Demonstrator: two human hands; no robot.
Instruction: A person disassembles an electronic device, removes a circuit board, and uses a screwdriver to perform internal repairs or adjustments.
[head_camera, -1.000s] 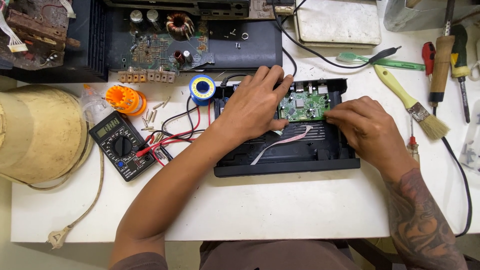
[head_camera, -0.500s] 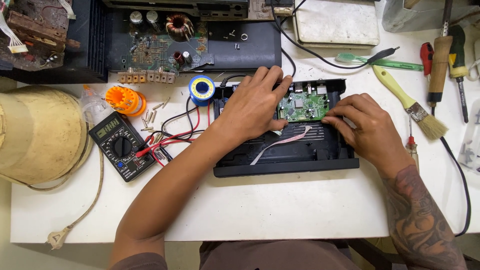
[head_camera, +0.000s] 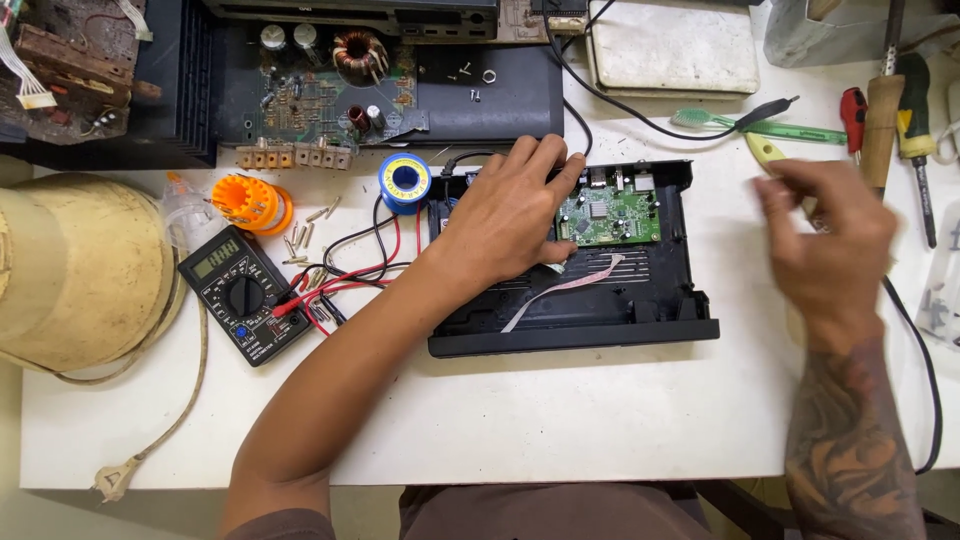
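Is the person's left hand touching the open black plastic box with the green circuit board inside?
Touching. The head view shows the left hand pressed flat on the open black plastic box, fingers by the green circuit board.

A black handheld multimeter with a round dial (head_camera: 242, 296) lies at nine o'clock, red and black leads (head_camera: 345, 285) trailing from it. An orange ribbed plastic spool (head_camera: 253, 203) and a blue reel of solder wire (head_camera: 405, 181) sit toward ten and eleven o'clock. A green plastic toothbrush (head_camera: 742, 124) lies at one o'clock, a red-handled screwdriver (head_camera: 853, 113) at two. A cream rounded plastic housing (head_camera: 75, 265) fills far nine o'clock.
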